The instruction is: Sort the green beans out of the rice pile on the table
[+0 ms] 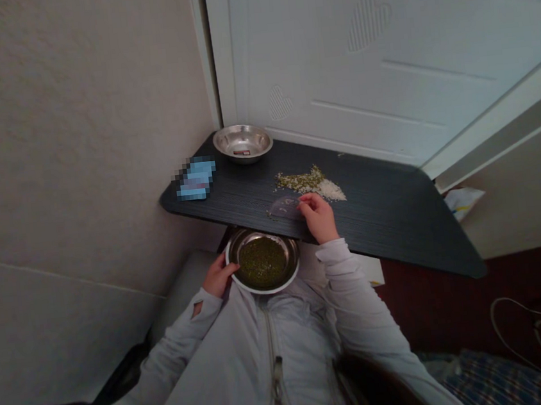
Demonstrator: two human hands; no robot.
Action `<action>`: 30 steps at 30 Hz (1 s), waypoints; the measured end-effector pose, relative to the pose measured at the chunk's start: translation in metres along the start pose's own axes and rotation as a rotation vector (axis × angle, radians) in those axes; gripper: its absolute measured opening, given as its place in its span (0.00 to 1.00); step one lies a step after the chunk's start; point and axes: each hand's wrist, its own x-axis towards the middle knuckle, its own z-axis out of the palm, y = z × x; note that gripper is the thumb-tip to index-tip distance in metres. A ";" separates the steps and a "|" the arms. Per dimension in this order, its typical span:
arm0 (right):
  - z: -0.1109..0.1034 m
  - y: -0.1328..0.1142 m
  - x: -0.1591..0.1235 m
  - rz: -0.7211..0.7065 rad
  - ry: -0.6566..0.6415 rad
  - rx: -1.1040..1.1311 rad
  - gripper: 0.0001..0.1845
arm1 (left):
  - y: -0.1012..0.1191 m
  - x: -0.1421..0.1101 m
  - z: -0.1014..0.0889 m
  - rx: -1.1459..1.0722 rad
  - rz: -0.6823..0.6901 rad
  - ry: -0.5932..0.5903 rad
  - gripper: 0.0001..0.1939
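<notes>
My left hand [219,275] grips the left rim of a steel bowl [296,265], which sits at my lap below the table's front edge. Inside it lie small green beans [262,261] that look like mung beans, with a few pale grains among them. Over the front of the table, my right hand [318,215] pinches a clear, round-edged plastic piece [283,208], held low at the tabletop. Just beyond it are a mixed heap of green beans and white grains [300,181] and a pile of white rice-like grains [332,189]. Several loose bits lie near the plastic.
The dark table [388,216] stands against a white door [331,48] and beside a wall [73,120]. A second steel bowl [243,134] with a small reddish-brown item in it is at the back left. Near it lies a blurred blue packet [196,179]. A white cable [499,326] lies at right.
</notes>
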 end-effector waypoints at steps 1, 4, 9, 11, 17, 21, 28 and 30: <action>0.000 0.000 0.000 0.003 0.003 0.005 0.08 | 0.000 0.000 0.000 0.000 0.002 0.000 0.24; 0.000 0.001 0.000 0.007 0.015 0.011 0.08 | -0.001 0.001 -0.002 0.011 0.006 0.001 0.24; 0.000 0.003 0.000 0.000 0.021 -0.029 0.08 | 0.001 0.001 -0.003 0.047 0.012 -0.001 0.24; 0.000 0.003 0.000 -0.006 0.022 -0.049 0.08 | 0.002 0.000 -0.002 0.044 0.011 -0.001 0.24; -0.001 0.001 -0.001 -0.005 0.037 -0.073 0.08 | 0.000 0.000 -0.001 0.038 0.031 0.006 0.24; -0.001 0.001 -0.001 -0.010 0.043 -0.085 0.08 | 0.000 0.002 -0.002 0.044 0.025 0.019 0.24; 0.000 0.002 -0.001 -0.013 -0.023 -0.093 0.10 | 0.002 0.000 0.000 0.011 0.008 0.011 0.26; 0.000 0.001 -0.002 -0.016 -0.045 -0.108 0.10 | 0.002 0.000 0.001 0.003 0.005 0.002 0.26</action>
